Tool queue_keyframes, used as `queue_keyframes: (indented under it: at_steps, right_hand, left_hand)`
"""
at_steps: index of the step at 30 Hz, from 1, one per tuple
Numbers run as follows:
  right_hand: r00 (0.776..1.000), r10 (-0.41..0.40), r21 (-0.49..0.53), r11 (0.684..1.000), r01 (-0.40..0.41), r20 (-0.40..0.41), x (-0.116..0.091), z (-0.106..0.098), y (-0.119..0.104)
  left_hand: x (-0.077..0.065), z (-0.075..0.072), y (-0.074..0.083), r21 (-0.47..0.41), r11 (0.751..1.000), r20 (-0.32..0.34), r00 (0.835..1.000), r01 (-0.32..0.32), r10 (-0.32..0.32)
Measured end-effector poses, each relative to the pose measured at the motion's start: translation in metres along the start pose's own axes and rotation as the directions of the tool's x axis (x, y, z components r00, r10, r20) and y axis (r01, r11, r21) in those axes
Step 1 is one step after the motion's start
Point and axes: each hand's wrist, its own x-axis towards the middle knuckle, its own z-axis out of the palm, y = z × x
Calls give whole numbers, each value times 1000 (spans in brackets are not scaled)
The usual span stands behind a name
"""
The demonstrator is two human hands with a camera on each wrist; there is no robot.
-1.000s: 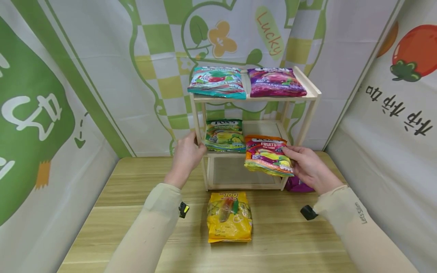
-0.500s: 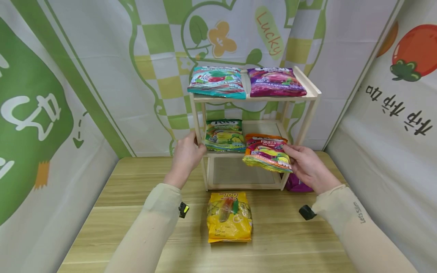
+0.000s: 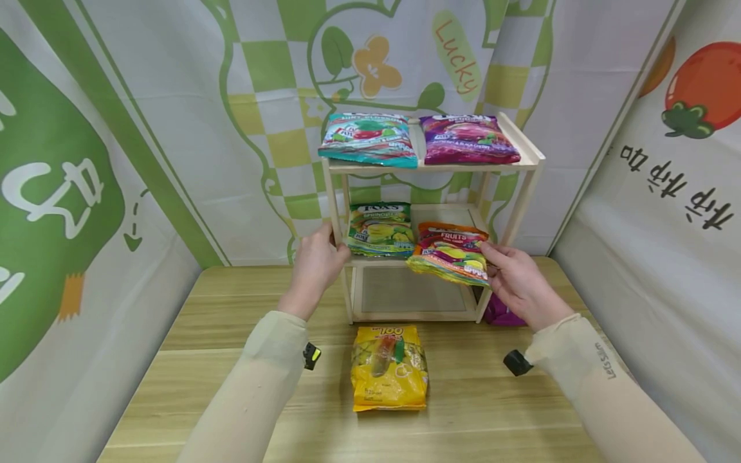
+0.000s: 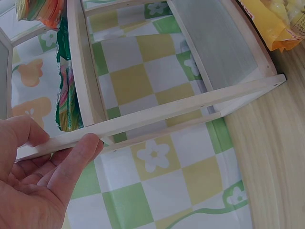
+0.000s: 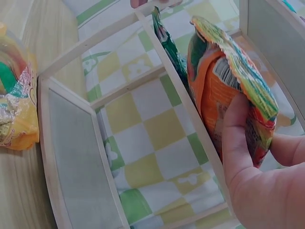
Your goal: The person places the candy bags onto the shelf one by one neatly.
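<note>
Pale wooden post [image 4: 167, 111]: gripped by the left hand [image 4: 40, 191] at lower left.
Green packet [image 4: 66, 95]: seen edge-on, near the fingertips.
Orange-edged packet [image 4: 40, 12]: cut off at the top.
Yellow packet [image 4: 276, 21]: partly shown, upper right.
Checkered cloth [image 4: 128, 205]: glimpsed through the rack.
Table [image 4: 271, 152]: shown at right.

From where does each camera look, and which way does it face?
Head: worn on the head, facing forward and down at the rack; left hand, right hand and sleeves show.
Left wrist: worn there, facing the rack's post; the left hand, gripping it, shows.
Right wrist: worn there, facing the fruits packet; the right hand, holding it, shows.
Shared: both wrist views show the rack and yellow bag.
</note>
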Motion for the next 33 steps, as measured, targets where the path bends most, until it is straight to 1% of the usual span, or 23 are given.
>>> queue_keyframes:
  at_steps: [6,11,14,16,22,30,33]
  right_hand:
    - [999,-25,61,998,27,-33,-3,6,2]
    - [998,-67,38,997,68,-20,-8,11,4]
    - [996,-94,1,996,94,-9,-11,13,5]
    - [994,-103,-28,994,103,-17,-13,14,6]
    - [990,-134,-161,979,125,-48,-18,17,6]
    - [980,-200,-317,931,183,-21,-22,20,8]
    - [978,-210,-382,904,193,-3,-24,22,7]
  left_hand:
    - [0,0,0,-1,1000,0,1000,0,0]
    - [0,0,0,-6,1000,0,1000,2,-2]
    - [0,0,1,-4,1000,0,1000,6,-6]
    - [-1,0,1,-8,1000,4,1000,12,-12]
    - [-1,0,0,-7,1000,3,1000,15,-15]
    - [-1,0,0,2,1000,3,1000,6,-6]
    - [-1,0,0,4,1000,6,1000,5,-5]
